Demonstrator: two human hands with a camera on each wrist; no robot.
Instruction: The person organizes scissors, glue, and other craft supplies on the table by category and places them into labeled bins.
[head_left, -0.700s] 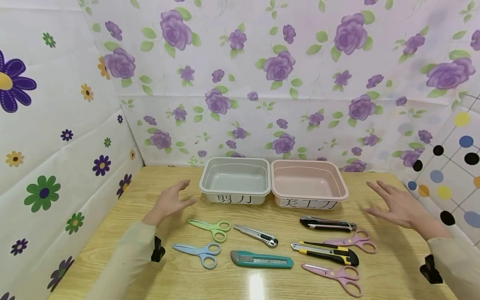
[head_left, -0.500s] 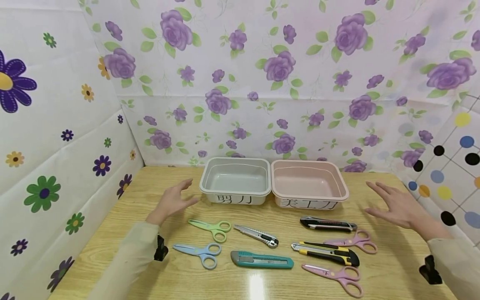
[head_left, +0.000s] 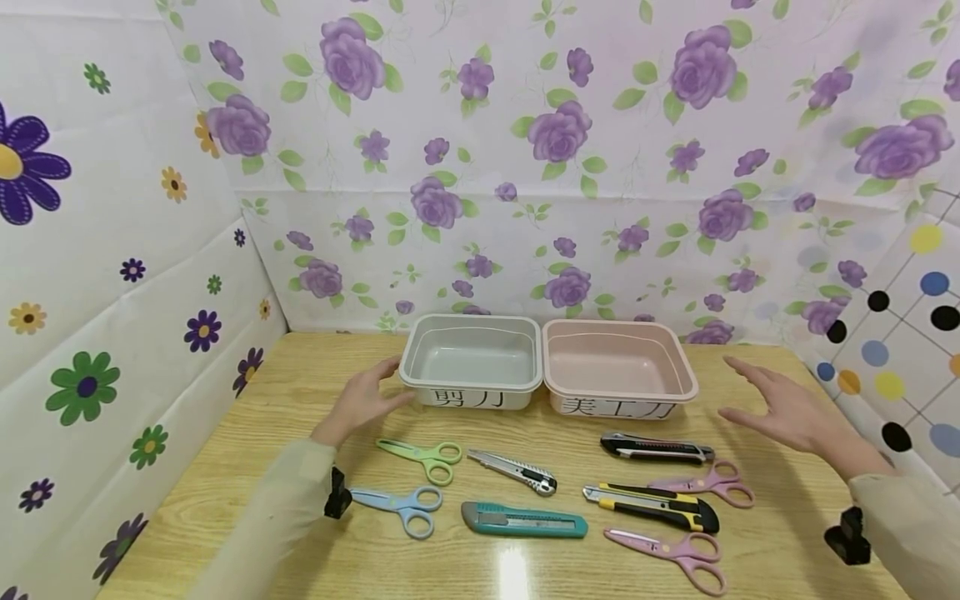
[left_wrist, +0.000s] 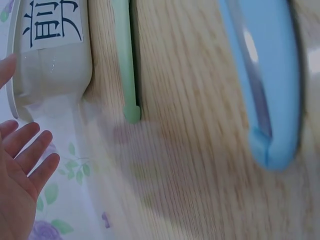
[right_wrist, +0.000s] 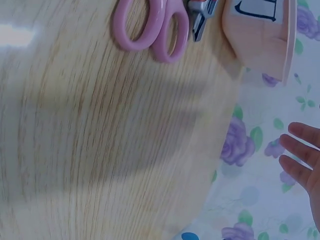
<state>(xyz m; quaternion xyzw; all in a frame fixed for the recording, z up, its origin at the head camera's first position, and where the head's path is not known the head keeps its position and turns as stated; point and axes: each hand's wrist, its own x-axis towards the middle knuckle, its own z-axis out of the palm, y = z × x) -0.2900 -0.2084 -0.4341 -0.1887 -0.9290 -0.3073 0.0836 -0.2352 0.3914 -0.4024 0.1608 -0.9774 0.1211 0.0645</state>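
My left hand point(head_left: 365, 404) is beside the left end of the grey basin point(head_left: 471, 387), fingertips right at its rim, with fingers spread and thumb apart. Nothing is in it. To the right of the pink basin point(head_left: 622, 394), my right hand point(head_left: 787, 410) hovers over the table with fingers extended, also holding nothing. In front of the left hand lie green scissors point(head_left: 420, 455) and blue scissors point(head_left: 401, 502). Nearest the right hand are a black utility knife point(head_left: 656, 448) and pink scissors point(head_left: 686, 483), partly overlapped by a yellow-and-black utility knife point(head_left: 652, 505).
Both basins stand side by side at the back, with printed labels in front. A silver utility knife point(head_left: 513, 471), a teal utility knife point(head_left: 525, 520) and a second pair of pink scissors point(head_left: 675, 548) lie on the wooden table point(head_left: 337, 558). Flowered cloth point(head_left: 480, 225) hangs behind.
My left hand has moved right, up to the grey basin's side. The right hand has shifted slightly left toward the pink basin. The scissors and knives have stayed put.
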